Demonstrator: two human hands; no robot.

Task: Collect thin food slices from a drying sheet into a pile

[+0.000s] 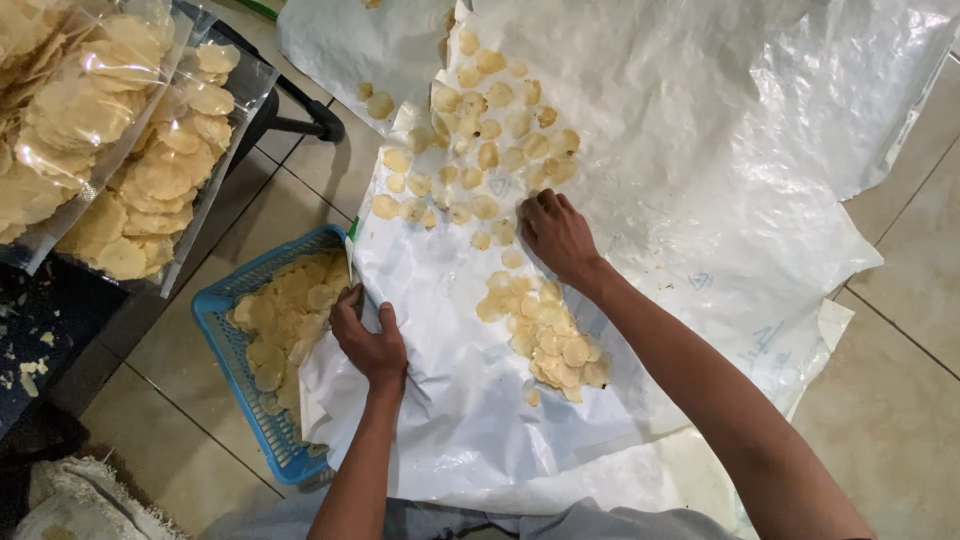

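A big white plastic sheet (700,150) lies spread over the tiled floor, strewn with several thin round pale-yellow crackers (480,150). My right hand (557,235) rests palm down on the sheet among the crackers, fingers curled over a few of them. A loose pile of crackers (550,340) lies just below that hand. My left hand (368,340) grips the sheet's left edge, lifted over a blue plastic basket (225,345) that holds more crackers (285,315).
Two clear bags packed with crackers (150,150) stand at the upper left. A black metal leg (300,110) sits behind them. A pale rug corner (70,505) lies at the lower left. Beige floor tiles (920,280) show on the right.
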